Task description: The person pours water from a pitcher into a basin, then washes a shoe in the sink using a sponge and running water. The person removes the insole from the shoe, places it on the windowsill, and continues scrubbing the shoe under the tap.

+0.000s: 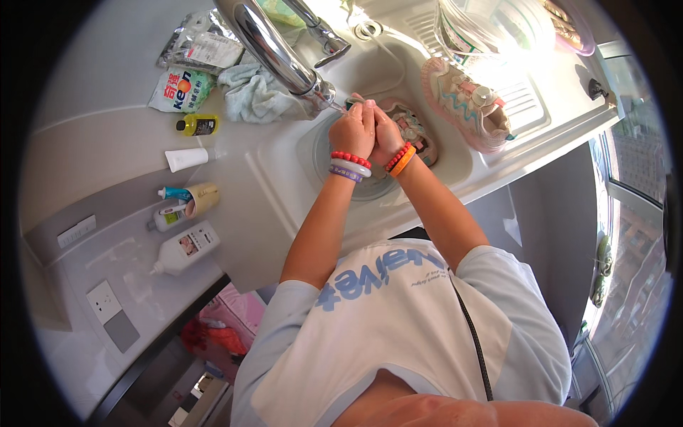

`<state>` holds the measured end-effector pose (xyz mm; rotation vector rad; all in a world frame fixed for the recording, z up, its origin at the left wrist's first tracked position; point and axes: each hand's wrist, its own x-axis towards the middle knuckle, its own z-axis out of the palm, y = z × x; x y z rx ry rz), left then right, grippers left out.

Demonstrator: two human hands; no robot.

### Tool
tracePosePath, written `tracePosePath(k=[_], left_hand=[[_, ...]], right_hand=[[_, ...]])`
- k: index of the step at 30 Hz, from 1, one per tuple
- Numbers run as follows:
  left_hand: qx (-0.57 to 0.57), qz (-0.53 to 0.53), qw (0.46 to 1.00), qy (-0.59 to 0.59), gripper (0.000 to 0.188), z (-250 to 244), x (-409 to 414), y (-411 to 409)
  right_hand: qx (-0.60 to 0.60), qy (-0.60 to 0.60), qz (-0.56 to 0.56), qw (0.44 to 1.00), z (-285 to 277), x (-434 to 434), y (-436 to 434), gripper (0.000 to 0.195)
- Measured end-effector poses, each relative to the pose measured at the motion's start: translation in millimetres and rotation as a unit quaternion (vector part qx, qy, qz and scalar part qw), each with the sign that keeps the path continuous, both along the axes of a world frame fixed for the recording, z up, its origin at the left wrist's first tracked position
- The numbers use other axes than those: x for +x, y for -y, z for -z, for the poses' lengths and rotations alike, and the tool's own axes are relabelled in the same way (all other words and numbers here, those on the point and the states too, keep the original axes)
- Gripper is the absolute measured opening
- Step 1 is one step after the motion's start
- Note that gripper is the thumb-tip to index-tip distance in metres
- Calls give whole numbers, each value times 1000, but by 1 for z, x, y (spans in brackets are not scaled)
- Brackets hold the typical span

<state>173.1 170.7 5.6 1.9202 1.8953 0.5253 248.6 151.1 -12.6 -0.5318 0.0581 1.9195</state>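
My left hand point(352, 133) and my right hand point(386, 137) are pressed together over the sink point(453, 155), wet, beneath the chrome faucet point(315, 88). A thin stream of water falls from its spout onto my fingers. Something small and greenish shows at the fingertips; whether it is held cannot be told. Below lies a round clear plastic basin point(318, 160), partly hidden by my wrists. One pink and beige sneaker point(410, 128) rests in the sink beyond my right hand. A matching sneaker point(467, 104) with a turquoise wavy trim sits on the ribbed drainboard point(525, 104).
Left of the faucet lie a pale cloth point(253, 93), a Keon washing powder bag point(182, 89) and a yellow bottle point(198, 125). A white tube point(187, 159), a beige cup point(204, 199) and a large white bottle point(189, 248) lie nearer. A clear bucket point(480, 32) stands behind the drainboard.
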Motion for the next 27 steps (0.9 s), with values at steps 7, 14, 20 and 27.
tracePosePath(k=[7, 14, 20, 27], left_hand=[[-31, -105, 993, 54, 52, 14, -45, -34], [-141, -57, 969, 194, 45, 16, -73, -22], [-92, -63, 966, 231, 43, 15, -3, -19], [-95, -87, 966, 225, 52, 18, 2, -14]], right_hand=[[11, 117, 1, 993, 9, 15, 7, 27], [22, 176, 12, 984, 15, 40, -6, 30], [15, 167, 41, 985, 11, 3, -2, 41], [-7, 128, 9, 992, -5, 7, 1, 42]])
